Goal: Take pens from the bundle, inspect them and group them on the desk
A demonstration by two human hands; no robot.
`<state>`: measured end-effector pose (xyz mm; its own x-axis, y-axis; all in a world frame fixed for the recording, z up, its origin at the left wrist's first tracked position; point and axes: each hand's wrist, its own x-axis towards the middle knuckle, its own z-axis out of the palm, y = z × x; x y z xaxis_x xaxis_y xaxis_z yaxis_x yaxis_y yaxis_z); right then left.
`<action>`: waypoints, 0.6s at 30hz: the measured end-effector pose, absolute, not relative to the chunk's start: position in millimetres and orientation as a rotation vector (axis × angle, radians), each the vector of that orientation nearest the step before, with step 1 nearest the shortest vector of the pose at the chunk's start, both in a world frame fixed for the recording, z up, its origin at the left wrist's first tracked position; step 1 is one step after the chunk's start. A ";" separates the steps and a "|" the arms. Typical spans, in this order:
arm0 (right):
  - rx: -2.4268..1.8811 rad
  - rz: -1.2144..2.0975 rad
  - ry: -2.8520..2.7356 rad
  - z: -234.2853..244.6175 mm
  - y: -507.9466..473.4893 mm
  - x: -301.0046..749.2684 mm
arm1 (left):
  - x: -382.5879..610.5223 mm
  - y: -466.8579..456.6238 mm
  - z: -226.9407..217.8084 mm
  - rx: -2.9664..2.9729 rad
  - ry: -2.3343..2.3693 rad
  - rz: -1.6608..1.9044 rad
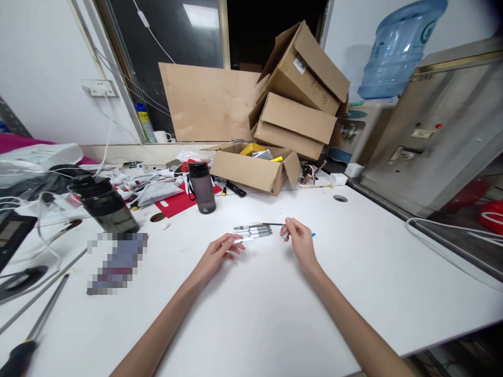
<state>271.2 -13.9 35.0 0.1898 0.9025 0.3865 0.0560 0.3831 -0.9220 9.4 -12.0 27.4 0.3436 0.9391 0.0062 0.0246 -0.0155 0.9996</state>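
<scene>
The slim white-and-grey plastic pens point(264, 231) looked light, stiff, best pinched mid-barrel; at three o'clock the right hand point(299, 238) held a white pen point(284, 237), while the left hand's point(218, 250) grip, at nine, was unclear.

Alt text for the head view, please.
Right hand pinches a slim white object, perhaps a pen, over a white table; left hand is at the nearest of several pens lying together. Beyond stand a dark bottle and an open cardboard box.
</scene>
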 end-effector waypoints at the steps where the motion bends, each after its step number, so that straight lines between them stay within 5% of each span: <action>1: -1.015 0.765 -1.239 34.8 -13.9 271.4 | 9.2 -11.9 27.4 1.381 0.958 0.941; 18: -0.970 0.859 -1.358 31.2 -12.7 269.6 | 9.0 -9.9 25.5 1.378 0.961 0.942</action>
<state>269.6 -12.7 31.2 0.0465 0.9229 0.3822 0.0500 0.3800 -0.9237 9.0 -9.9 25.5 0.3422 0.9396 0.0039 0.0228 -0.0124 0.9997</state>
